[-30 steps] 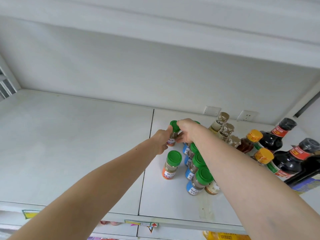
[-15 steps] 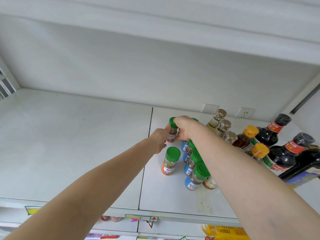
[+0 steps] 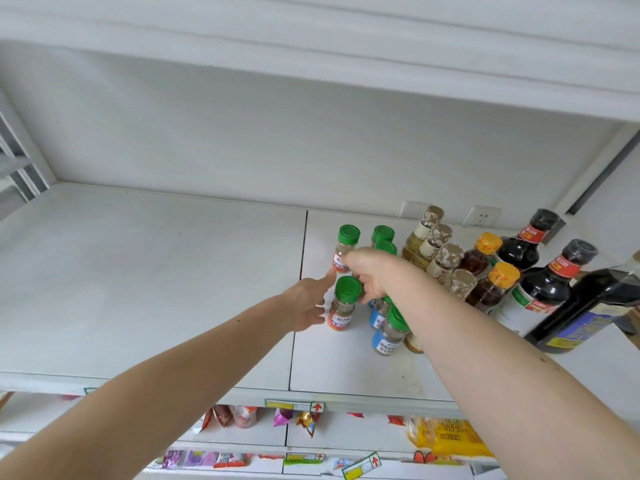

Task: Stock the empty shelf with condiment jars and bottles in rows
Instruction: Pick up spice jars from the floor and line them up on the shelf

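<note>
On the white shelf (image 3: 156,289), a green-capped spice jar with an orange label (image 3: 347,245) stands at the back of a new row. A second such jar (image 3: 343,311) stands in front of it. My right hand (image 3: 372,271) hovers between them, thumb tip against the back jar's label, fingers loosely curled near the front jar's cap. My left hand (image 3: 308,303) is spread beside the front jar, index finger touching the back jar's base. Green-capped jars with blue labels (image 3: 389,336) form the row to the right, partly hidden by my right arm.
Further right stand clear bottles with patterned caps (image 3: 438,251), orange-capped bottles (image 3: 491,289) and tall dark sauce bottles (image 3: 547,289). Two wall sockets (image 3: 481,216) sit behind them. The shelf below holds snack packets (image 3: 242,415) and a yellow bag (image 3: 450,438).
My right hand let go of the back orange-label jar's cap and drew back toward me. The left hand slid down from that jar to beside the front one.
</note>
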